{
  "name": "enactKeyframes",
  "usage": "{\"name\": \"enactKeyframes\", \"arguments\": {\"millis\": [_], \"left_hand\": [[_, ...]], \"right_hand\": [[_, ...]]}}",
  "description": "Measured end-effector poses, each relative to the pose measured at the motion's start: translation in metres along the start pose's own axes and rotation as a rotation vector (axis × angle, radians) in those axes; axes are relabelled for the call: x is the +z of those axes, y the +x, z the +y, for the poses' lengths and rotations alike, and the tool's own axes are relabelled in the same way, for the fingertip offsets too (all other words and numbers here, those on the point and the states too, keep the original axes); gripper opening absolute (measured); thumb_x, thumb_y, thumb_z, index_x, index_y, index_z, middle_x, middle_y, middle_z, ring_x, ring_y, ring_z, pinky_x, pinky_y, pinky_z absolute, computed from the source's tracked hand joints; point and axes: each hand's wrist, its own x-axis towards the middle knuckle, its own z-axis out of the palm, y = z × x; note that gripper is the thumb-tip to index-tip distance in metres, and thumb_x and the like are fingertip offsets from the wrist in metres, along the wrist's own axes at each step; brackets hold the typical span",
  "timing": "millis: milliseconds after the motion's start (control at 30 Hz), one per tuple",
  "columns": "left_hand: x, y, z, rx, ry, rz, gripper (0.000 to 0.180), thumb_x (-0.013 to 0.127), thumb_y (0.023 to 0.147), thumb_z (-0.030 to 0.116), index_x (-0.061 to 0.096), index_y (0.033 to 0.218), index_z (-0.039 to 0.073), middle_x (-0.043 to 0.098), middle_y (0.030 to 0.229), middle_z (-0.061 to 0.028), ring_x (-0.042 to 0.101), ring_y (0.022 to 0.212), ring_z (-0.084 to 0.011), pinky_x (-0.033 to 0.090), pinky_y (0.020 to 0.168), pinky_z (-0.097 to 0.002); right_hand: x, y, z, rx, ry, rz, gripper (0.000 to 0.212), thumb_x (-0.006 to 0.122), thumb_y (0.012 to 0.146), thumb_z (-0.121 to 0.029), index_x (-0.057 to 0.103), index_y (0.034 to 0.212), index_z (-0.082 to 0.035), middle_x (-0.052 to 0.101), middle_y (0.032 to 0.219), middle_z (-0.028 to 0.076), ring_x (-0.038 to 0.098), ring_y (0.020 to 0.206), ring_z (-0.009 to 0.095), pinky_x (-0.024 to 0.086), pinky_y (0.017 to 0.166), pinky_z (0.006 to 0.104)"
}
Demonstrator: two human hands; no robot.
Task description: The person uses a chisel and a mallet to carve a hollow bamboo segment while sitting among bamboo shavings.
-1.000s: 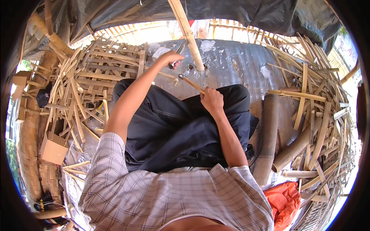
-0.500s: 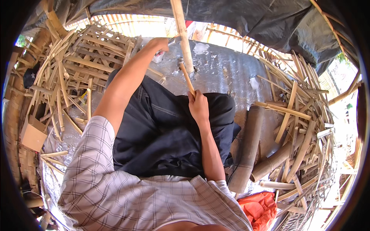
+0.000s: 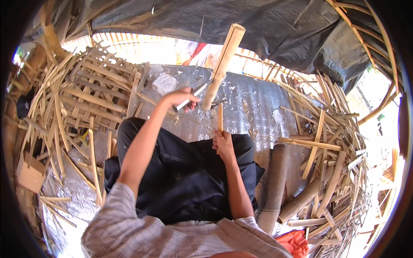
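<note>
My left hand (image 3: pixel 183 99) is closed around a knife (image 3: pixel 199 89), whose dark blade end meets the side of a bamboo pole (image 3: pixel 223 64). The pole leans with its top to the right, and a dark split runs down its length; the blade appears lodged in that split. My right hand (image 3: pixel 223 142) grips the pale wooden handle of a hammer (image 3: pixel 220 118) held upright near my right knee. The hammer's metal head shows just beside the pole's lower end. Whether the pole touches the sheet below is unclear.
A grey plastic sheet (image 3: pixel 254 105) covers the ground ahead. Bamboo lattice and strips (image 3: pixel 97 84) are heaped at left, more strips (image 3: pixel 331 172) at right. Thick bamboo tubes (image 3: pixel 275 185) lie beside my right knee. Orange cloth (image 3: pixel 294 242) and a cardboard box (image 3: pixel 31 173) sit nearby.
The pole has tilted to the right and its lower end shows lower in view. My left hand and the knife are lower and nearer; the hammer has turned more upright. The view has shifted.
</note>
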Motion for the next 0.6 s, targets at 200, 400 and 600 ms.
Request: {"name": "enactKeyframes", "arguments": {"millis": [200, 400, 600], "left_hand": [[0.014, -0.006, -0.024, 0.026, -0.334, -0.019, 0.029, 0.071, 0.092, 0.016, 0.045, 0.099, 0.004, 0.054, 0.077, -0.0033, 0.048, 0.050, -0.0072, 0.037, 0.036, -0.0256], [0.017, 0.006, -0.033, 0.055, -0.513, -0.028, 0.033, 0.070, 0.091, 0.014, 0.039, 0.099, 0.008, 0.052, 0.075, -0.0030, 0.046, 0.048, -0.0083, 0.036, 0.036, -0.0292], [0.019, -0.004, -0.022, 0.054, -0.506, -0.052, 0.031, 0.068, 0.092, 0.011, 0.038, 0.101, 0.007, 0.051, 0.075, -0.0032, 0.045, 0.047, -0.0077, 0.035, 0.035, -0.0268]], "right_hand": [[0.008, -0.002, -0.039, -0.142, -0.200, 0.186, 0.029, 0.057, 0.104, -0.028, 0.048, 0.083, -0.009, 0.040, 0.061, -0.005, 0.038, 0.046, 0.005, 0.033, 0.040, 0.0247], [0.057, -0.017, -0.168, -0.703, -0.197, 0.283, 0.027, 0.052, 0.108, -0.028, 0.049, 0.090, -0.008, 0.042, 0.064, -0.004, 0.034, 0.050, 0.001, 0.028, 0.040, 0.0217], [0.060, 0.042, -0.103, -0.910, -0.426, 0.454, 0.017, 0.054, 0.103, -0.013, 0.052, 0.103, 0.004, 0.051, 0.063, 0.012, 0.051, 0.051, 0.018, 0.037, 0.048, 0.0362]]}}
